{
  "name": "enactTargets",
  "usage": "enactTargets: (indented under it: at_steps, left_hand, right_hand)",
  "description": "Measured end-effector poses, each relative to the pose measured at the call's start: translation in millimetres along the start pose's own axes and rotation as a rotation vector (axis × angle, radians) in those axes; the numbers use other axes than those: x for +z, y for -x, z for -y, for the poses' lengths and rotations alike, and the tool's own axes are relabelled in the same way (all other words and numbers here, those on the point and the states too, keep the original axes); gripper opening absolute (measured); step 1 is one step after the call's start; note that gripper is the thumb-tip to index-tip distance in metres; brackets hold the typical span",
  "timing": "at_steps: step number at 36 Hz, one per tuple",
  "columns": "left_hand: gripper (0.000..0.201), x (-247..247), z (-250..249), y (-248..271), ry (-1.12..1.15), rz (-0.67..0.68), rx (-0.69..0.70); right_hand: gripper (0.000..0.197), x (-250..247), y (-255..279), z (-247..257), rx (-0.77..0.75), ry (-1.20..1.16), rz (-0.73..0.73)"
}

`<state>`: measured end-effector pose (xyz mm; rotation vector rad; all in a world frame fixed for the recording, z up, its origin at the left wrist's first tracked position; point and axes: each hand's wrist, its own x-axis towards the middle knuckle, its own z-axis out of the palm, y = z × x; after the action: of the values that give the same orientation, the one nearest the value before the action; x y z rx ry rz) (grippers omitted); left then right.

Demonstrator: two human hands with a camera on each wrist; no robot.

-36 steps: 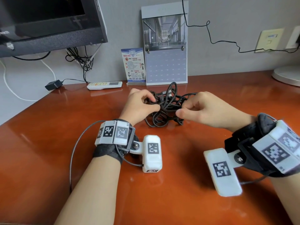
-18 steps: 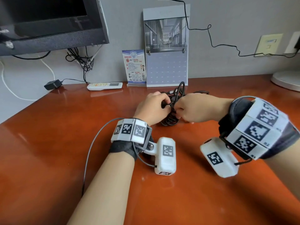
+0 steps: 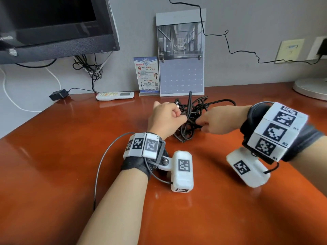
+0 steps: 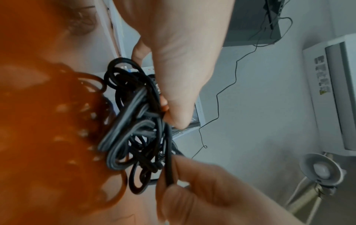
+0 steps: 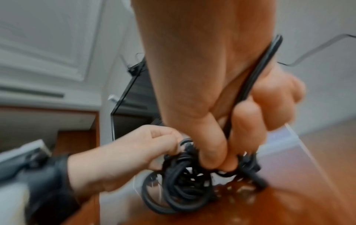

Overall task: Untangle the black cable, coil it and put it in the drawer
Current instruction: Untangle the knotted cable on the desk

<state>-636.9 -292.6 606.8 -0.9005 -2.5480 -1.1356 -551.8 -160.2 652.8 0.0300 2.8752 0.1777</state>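
From the head view, I was at the untangling step: the black cable [image 3: 192, 117] lay in a knotted heap on the surface [image 3: 70, 156], centre of the frame, below the calendar [image 3: 181, 76]. My left hand [image 3: 163, 119] was clenched on strands at the heap's left edge; my right hand [image 3: 217, 121] pinched strands at its right. From the left wrist view, my right hand's fingers [image 4: 192, 182], lower centre, pinched one strand running up from the tangle. From the right wrist view, thumb and forefinger nipped the knot, with a length passing through my palm. Next, I judged, a loop needed drawing free. No drawer or other container showed in any view.
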Motion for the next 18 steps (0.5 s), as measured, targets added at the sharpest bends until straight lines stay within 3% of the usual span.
enactTargets:
  at_steps: [7, 11, 13, 15, 18]
  left_hand:
    - [0.012, 4.2, 0.5, -0.9, 0.003, -0.004, 0.026]
    - [0.021, -6.9, 26.1, -13.6, 0.054, -0.133, -0.091]
    - [0.023, -11.3, 38.3, -15.0, 0.045, -0.098, -0.112]
    - [0.018, -10.4, 42.4, -14.5, 0.048, -0.051, -0.092]
    - [0.010, -7.5, 37.0, -11.0, 0.060, -0.028, -0.059]
  right_hand:
    - [0.011, -10.3, 8.6, 8.2, -0.045, 0.272, 0.078]
    - [0.025, 0.4, 28.7, 22.5, -0.133, 0.547, 0.079]
    - [0.021, 3.9, 36.2, 24.0, -0.165, 0.462, 0.047]
    - [0.020, -1.9, 35.2, 18.8, -0.142, 0.219, -0.034]
    - [0.034, -9.0, 25.8, 6.7, -0.144, -0.147, -0.207]
